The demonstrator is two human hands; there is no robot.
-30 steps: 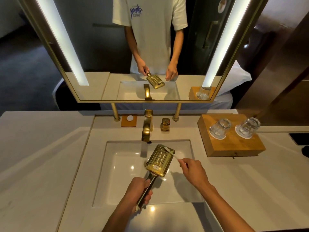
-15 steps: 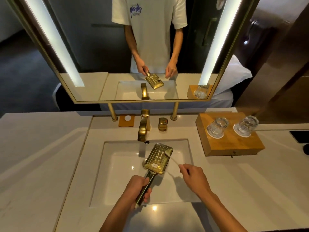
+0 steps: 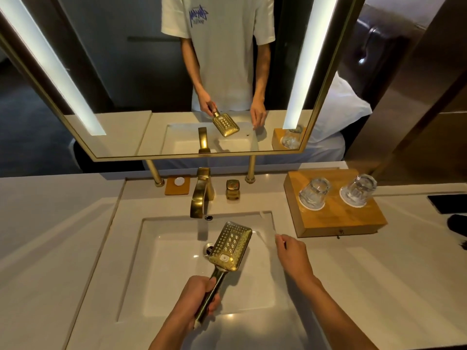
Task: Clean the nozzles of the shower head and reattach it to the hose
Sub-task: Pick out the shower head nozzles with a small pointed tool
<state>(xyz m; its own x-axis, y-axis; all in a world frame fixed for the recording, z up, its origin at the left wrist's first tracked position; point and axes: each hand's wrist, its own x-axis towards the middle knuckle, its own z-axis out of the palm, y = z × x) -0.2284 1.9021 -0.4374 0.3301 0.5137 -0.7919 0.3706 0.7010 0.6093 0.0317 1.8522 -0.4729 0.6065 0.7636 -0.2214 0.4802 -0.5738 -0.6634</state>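
Left hand: fingers wrapped round the gold handle of the shower head, holding it over the sink basin, nozzle face turned up, head tilted away toward the faucet.
Right hand: fingers curled and pinching the end of a thin pale toothbrush, which is motion-blurred; the brush runs up and away toward the far right corner of the basin, apart from the shower head.
Shower head: rectangular, gold, rows of small nozzles and a pale button near the neck; it hangs above the drain.
Faucet: gold, arched, behind the basin, its spout over the far edge.
Gold knob: just right of the faucet on the counter.
Small orange tray: left of the faucet, with a round white item on it.
Wooden block: right of the basin, carrying two upturned glasses on white coasters.
Mirror: gold-framed, with lit strips at both sides; it reflects the person's white T-shirt, both hands and the shower head.
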